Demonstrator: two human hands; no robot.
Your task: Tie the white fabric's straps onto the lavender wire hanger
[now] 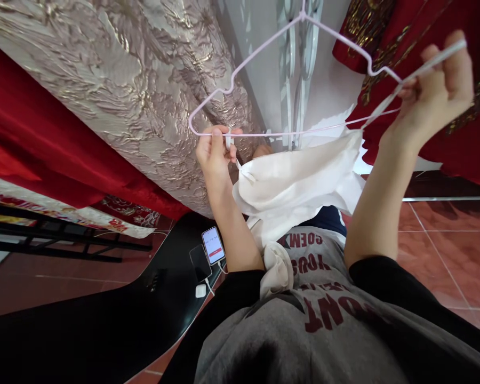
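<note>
White, soft-cloth garment (300, 176) with thin straps is hanging bunched in front of our chest, just below a pale pink, thin-rod hanger (264, 49) whose hook is running out of the top of the view. Our left hand (216, 152) is pinching one strap between thumb and forefinger at the hanger's left tip. Whether that strap is lying over the rod or only beside it, we cannot tell. Our right hand (436, 90) is raised with fingers curled, pinching the other strap (448, 55) and drawing it taut near the hanger's right shoulder notch.

We are judging two risks. The smooth, narrow rod is offering little grip, so a slack strap could slide off its rounded tip. The taut strap, pulled at an angle, could tilt the light hanger and spill the limp, creased cloth.

Behind the hanger, a beige brocade curtain (124, 80) with raised gold flowers is hanging stiffly. A red gold-embroidered cloth (444, 144) is hanging at the right.
</note>
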